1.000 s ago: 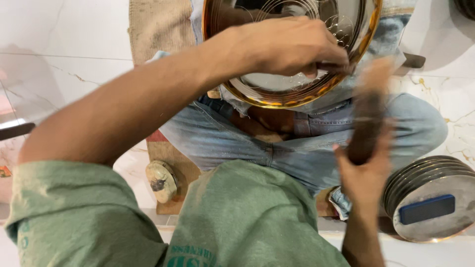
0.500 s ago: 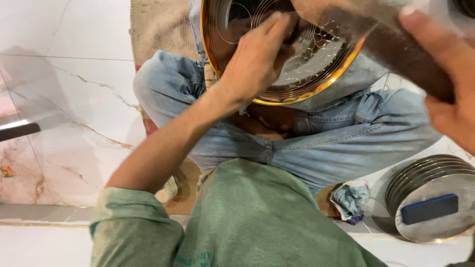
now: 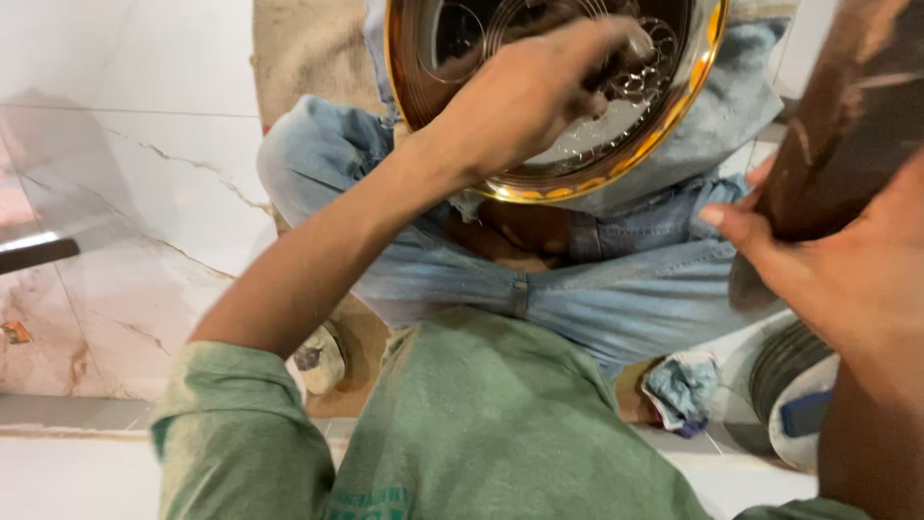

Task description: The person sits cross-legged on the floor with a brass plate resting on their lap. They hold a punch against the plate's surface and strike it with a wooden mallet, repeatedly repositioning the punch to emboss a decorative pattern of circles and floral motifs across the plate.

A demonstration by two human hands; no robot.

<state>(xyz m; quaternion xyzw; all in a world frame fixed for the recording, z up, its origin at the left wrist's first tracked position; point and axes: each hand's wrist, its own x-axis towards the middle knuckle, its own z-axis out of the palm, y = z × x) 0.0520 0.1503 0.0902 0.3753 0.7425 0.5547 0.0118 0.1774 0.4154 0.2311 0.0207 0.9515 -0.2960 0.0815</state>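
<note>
My left hand point(image 3: 525, 96) reaches forward onto a round metal plate point(image 3: 674, 87) with a golden rim and embossed patterns, fingers closed on something small against its inner face. The plate rests on my lap, over my blue jeans point(image 3: 616, 279). My right hand point(image 3: 847, 270) is raised close to the camera at the right edge, gripping a thick brown wooden handle point(image 3: 837, 116) that points upward. What the handle ends in is out of view.
I sit cross-legged on a white marbled tile floor point(image 3: 125, 193). A stack of round metal plates point(image 3: 794, 376) lies at the lower right, a crumpled blue cloth point(image 3: 683, 390) beside it. A brown mat point(image 3: 308, 48) lies under my legs. A small round object point(image 3: 318, 356) sits by my knee.
My right hand with the wooden handle has risen up from beside my knee to near the camera. My left hand stays on the plate. The view has tilted left.
</note>
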